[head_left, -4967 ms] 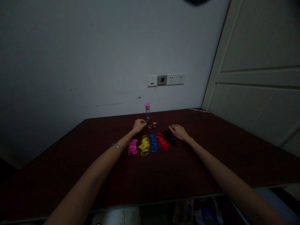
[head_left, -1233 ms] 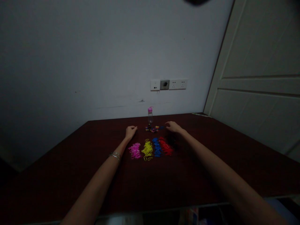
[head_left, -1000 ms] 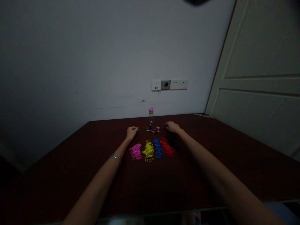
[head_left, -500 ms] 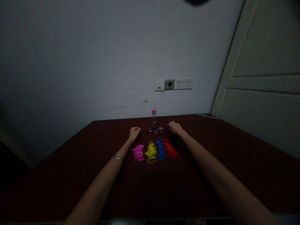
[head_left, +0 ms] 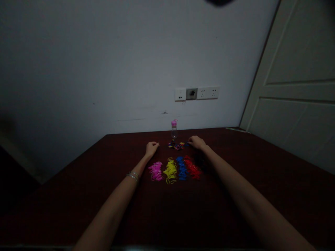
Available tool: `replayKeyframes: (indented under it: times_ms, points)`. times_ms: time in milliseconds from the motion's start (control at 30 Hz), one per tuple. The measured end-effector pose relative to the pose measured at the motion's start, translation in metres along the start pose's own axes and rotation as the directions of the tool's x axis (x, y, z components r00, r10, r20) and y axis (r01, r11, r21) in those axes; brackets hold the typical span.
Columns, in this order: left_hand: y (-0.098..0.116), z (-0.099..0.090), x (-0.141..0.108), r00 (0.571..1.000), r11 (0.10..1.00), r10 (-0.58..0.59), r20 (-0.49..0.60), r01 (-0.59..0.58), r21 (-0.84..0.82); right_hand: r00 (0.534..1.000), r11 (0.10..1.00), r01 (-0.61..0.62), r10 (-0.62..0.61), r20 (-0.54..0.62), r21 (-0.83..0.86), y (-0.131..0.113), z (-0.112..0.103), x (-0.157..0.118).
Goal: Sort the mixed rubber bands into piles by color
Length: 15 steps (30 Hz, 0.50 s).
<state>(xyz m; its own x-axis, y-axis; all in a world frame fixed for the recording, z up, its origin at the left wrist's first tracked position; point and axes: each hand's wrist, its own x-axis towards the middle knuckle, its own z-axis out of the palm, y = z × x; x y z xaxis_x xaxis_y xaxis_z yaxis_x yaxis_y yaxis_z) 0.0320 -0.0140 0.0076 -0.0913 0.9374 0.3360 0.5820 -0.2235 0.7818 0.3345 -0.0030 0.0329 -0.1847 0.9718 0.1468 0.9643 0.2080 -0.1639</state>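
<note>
On the dark red table lie four sorted heaps of small rubber bands: pink bands (head_left: 156, 171), yellow bands (head_left: 171, 169), blue bands (head_left: 181, 168) and red bands (head_left: 192, 168). Beyond them is a smaller heap of mixed-colour bands (head_left: 178, 146). My left hand (head_left: 151, 148) rests on the table left of the mixed heap, fingers curled, nothing visible in them. At that heap's right end, my right hand (head_left: 197, 142) has its fingertips closed on a blue rubber band (head_left: 186, 144); part of the band is hidden by the fingers.
A clear bottle with a pink cap (head_left: 174, 129) stands behind the mixed heap. Wall sockets (head_left: 208, 92) sit above the table's back edge. A pale panelled door (head_left: 295, 118) is at the right. The room is dim.
The whole view has shifted slightly, so everything appears a little further right. Both hands keep nearly the same places on the table.
</note>
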Motion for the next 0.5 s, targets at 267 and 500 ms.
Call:
replayKeyframes:
  times_ms: [267,500]
  points:
    - [0.0047,-0.0018,-0.0023,1.000,1.000,-0.004,0.000,0.004,0.004,1.000,0.996,0.012,-0.014,-0.021,-0.086,-0.0103,-0.0020,-0.0051]
    - [0.0047,-0.0010,-0.0023,1.000,1.000,0.006,0.009,-0.006,-0.002,0.991,0.997,0.076,-0.075,-0.113,0.002,-0.0049,-0.0082,-0.0068]
